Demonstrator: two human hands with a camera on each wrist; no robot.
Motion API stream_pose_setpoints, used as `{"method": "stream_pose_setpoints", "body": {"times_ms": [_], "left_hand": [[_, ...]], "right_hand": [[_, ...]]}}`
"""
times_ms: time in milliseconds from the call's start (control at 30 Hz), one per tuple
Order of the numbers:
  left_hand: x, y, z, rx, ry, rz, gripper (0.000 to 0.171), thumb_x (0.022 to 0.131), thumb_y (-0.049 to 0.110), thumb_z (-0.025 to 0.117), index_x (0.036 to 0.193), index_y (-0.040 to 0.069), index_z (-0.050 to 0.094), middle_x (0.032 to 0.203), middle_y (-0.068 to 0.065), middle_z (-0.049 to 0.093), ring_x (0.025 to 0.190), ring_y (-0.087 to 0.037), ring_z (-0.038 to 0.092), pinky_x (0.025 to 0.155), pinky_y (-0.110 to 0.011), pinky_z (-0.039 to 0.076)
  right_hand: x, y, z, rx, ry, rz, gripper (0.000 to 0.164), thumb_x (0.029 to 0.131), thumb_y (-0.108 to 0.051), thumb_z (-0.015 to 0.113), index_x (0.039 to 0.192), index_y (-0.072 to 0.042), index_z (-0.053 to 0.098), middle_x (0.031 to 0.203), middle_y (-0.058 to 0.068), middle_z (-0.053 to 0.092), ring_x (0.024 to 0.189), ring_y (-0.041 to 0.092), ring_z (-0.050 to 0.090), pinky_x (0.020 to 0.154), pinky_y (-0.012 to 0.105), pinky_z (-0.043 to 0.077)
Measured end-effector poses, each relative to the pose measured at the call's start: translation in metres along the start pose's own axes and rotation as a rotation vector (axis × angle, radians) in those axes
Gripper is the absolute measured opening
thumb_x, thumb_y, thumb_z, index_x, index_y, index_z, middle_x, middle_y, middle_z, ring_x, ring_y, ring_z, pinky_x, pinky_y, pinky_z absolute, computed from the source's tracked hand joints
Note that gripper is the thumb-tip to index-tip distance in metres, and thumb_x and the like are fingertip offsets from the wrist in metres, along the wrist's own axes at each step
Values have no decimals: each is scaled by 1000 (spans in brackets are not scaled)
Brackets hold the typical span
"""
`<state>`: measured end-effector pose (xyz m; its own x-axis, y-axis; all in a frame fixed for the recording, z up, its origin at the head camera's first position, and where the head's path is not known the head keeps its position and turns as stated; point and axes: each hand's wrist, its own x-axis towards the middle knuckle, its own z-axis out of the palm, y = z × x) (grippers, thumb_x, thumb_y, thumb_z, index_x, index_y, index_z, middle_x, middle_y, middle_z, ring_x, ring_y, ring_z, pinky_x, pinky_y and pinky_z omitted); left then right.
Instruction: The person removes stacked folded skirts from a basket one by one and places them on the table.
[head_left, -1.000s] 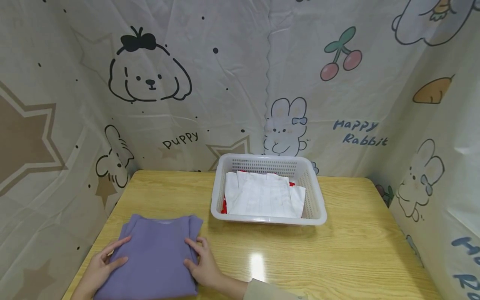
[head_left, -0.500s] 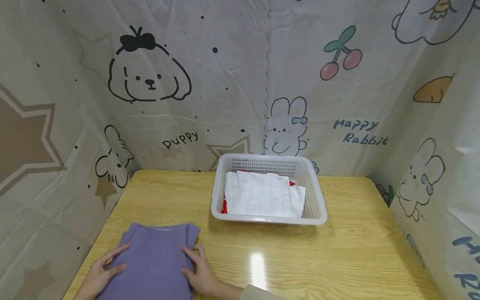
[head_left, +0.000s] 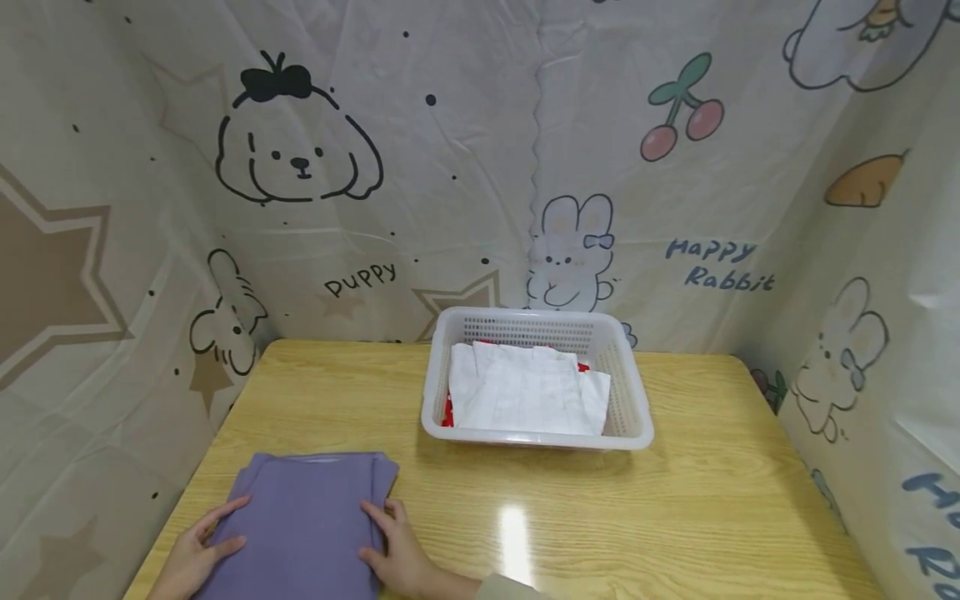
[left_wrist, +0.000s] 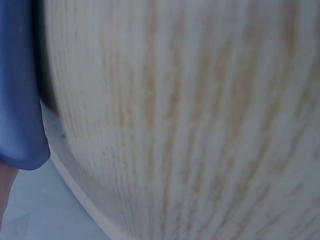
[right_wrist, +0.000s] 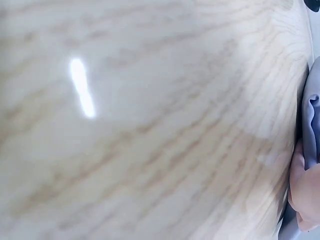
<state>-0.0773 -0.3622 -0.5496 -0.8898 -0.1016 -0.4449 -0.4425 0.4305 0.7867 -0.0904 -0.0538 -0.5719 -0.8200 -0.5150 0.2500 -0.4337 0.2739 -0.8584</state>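
Observation:
A folded purple shirt (head_left: 307, 517) lies flat at the table's left front, its neckline facing the back. My left hand (head_left: 193, 550) holds its left edge, with thumb and forefinger on top; the other fingers are hidden. At the opposite edge my right hand (head_left: 401, 550) grips the shirt, thumb and forefinger on the cloth and another finger by the side. In the left wrist view, a strip of the shirt (left_wrist: 20, 100) shows at the left border. In the right wrist view, part of my right hand (right_wrist: 305, 190) sits against the shirt (right_wrist: 312, 120) at the right border.
A white plastic basket (head_left: 637, 417) stands at the back middle of the wooden table (head_left: 675, 517). Inside it lies a folded white cloth (head_left: 521, 387) over something red (head_left: 448, 412). A printed curtain (head_left: 465, 150) hangs behind and along both sides.
The shirt has slid toward me and slightly left, with both hands moving along at its edges. The basket has stayed where it was.

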Motion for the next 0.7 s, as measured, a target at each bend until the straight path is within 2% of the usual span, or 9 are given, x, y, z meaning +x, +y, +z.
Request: {"method": "stream_pose_setpoints", "body": {"times_ms": [167, 333, 433, 600, 700], "left_hand": [[4, 2, 2, 78, 17, 7, 72, 82, 25, 66, 141, 3, 31, 141, -36, 15, 126, -52, 20, 94, -58, 34], [5, 5, 3, 128, 8, 33, 69, 82, 21, 66, 138, -3, 32, 138, -39, 20, 123, -52, 28, 88, -54, 41], [4, 7, 3, 126, -2, 38, 66, 83, 16, 64, 137, -4, 32, 138, -39, 20, 123, -51, 29, 87, -52, 43], [4, 10, 4, 164, 7, 63, 62, 83, 9, 61, 136, -7, 32, 138, -40, 19, 125, -52, 24, 92, -57, 37], [5, 12, 5, 220, 24, 94, 60, 81, 4, 59, 134, -9, 34, 137, -40, 20, 126, -53, 21, 96, -60, 30]], "right_hand": [[1, 2, -1, -41, -32, 46, 54, 83, -9, 63, 132, 2, 43, 113, 12, 37, 107, 17, 45, 91, 23, 41], [3, 2, -4, -27, -59, 127, 55, 82, -13, 65, 132, -2, 45, 111, 12, 42, 102, 17, 48, 86, 23, 43], [4, 2, -6, -11, -71, 170, 55, 80, -14, 67, 131, -5, 47, 110, 10, 44, 99, 15, 50, 84, 22, 43], [9, 0, -11, 28, -105, 230, 56, 77, -13, 70, 128, -7, 50, 103, 7, 46, 92, 11, 48, 81, 21, 43], [12, -2, -17, 76, -137, 237, 55, 75, -7, 71, 126, -4, 51, 96, 5, 45, 82, 6, 46, 73, 17, 43]]}}
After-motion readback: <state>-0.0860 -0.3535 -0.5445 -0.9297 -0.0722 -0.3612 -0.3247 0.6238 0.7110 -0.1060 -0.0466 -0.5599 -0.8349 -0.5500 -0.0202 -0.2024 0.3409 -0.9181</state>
